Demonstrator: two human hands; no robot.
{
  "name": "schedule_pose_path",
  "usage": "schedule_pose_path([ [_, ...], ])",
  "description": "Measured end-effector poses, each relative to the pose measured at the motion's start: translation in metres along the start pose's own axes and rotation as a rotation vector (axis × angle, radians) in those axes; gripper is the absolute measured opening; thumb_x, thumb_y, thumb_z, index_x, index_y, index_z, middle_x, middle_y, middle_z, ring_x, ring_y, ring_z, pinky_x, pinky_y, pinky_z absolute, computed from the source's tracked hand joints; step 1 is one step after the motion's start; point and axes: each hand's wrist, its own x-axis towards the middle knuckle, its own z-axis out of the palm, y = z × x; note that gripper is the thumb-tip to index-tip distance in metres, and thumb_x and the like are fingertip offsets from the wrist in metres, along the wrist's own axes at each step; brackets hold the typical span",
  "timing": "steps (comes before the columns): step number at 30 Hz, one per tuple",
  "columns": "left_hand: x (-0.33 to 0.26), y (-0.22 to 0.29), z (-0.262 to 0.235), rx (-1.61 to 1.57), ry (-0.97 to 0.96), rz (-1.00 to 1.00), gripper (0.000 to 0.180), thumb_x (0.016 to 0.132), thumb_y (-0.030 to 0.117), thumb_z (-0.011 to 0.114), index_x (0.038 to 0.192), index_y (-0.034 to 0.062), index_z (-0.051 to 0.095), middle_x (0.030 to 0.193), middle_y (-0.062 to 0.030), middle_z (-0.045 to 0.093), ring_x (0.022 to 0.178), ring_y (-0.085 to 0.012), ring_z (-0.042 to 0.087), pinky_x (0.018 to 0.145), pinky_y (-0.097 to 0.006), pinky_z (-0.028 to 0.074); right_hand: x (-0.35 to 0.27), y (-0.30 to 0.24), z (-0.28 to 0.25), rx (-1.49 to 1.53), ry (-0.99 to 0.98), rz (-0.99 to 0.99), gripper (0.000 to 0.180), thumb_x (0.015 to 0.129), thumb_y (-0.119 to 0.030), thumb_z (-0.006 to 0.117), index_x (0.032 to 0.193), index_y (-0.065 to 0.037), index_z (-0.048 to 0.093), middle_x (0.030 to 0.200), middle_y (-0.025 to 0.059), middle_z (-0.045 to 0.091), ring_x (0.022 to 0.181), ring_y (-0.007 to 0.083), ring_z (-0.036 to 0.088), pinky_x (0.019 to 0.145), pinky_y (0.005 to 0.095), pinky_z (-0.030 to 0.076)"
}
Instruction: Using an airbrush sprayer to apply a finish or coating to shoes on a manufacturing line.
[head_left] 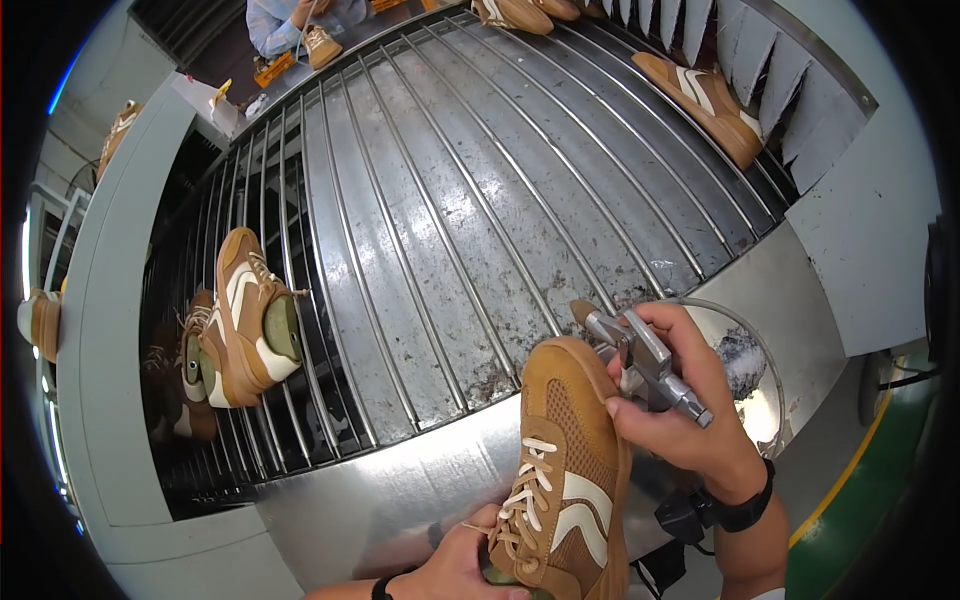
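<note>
A brown sneaker (540,410) with white side stripes and laces stands toe-up at the lower middle. My left hand (460,562) is closed on its collar end, with some fingers hidden behind the shoe. In my right hand (685,425) is a silver gun-shaped tool (655,370) with a brownish conical tip. The tool's body lies beside the toe, its tip pointing up and left past the shoe over the metal bars. Whether the tool touches the shoe I cannot tell.
A roller conveyor (430,250) curves ahead behind a steel ledge (390,500). One sneaker (245,310) lies on its left side, mirrored in a dark panel. Another sneaker (705,105) sits by grey curtain strips (785,80). A co-worker (290,25) handles a shoe at the far end.
</note>
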Motion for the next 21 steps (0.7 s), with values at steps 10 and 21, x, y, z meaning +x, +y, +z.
schedule_pose_path([
  [10, -0.006, -0.008, -0.009, 0.076, 0.033, -0.051, 0.093, 0.060, 0.039, 0.085, 0.131, -0.0009, 0.041, 0.119, -0.0045, 0.050, 0.108, -0.0144, 0.047, 0.093, -0.029, 0.038, -0.045, 0.014, -0.014, 0.126, 0.347, 0.034, 0.044, 0.085, -0.006, 0.059, 0.124, 0.000, 0.042, 0.093, 0.0103, 0.060, 0.083, 0.0139, 0.060, 0.072, 0.0286, 0.050],
  [21, -0.012, -0.022, -0.014, 0.092, 0.047, -0.064, 0.095, 0.061, 0.036, 0.086, 0.134, -0.0017, 0.037, 0.121, -0.0055, 0.051, 0.108, -0.0154, 0.049, 0.094, -0.031, 0.040, -0.125, -0.011, -0.039, -0.006, 0.538, 0.206, 0.034, 0.085, -0.012, 0.057, 0.114, 0.003, 0.047, 0.087, 0.0117, 0.058, 0.068, 0.0148, 0.059, 0.062, 0.0262, 0.049],
])
